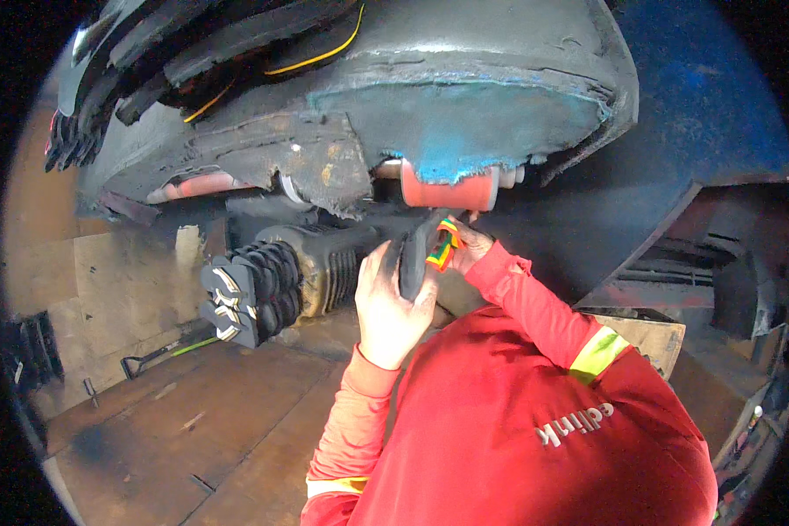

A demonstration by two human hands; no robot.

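Note:
My left hand [392, 307] is wrapped round the near side of a dark flip-flop [417, 256], its thumb and fingers on the sole. The flip-flop is held on edge, with a red, yellow and green strap showing. My right hand [471, 247] grips its far side by the strap; some of those fingers are hidden. Right above is a red sanding roller [449, 195]; the sole's upper end is at its lower edge, and I cannot tell whether they touch. A dust-covered hood with a ragged blue cloth [464, 118] hangs over the roller.
Left of my hands, several dark flip-flops with light straps [250, 294] stand in a row beside a ribbed motor [324, 267]. More dark soles [201, 61] lie on the hood. A long-handled tool [166, 352] lies by the wall. A wooden box [644, 337] stands at right.

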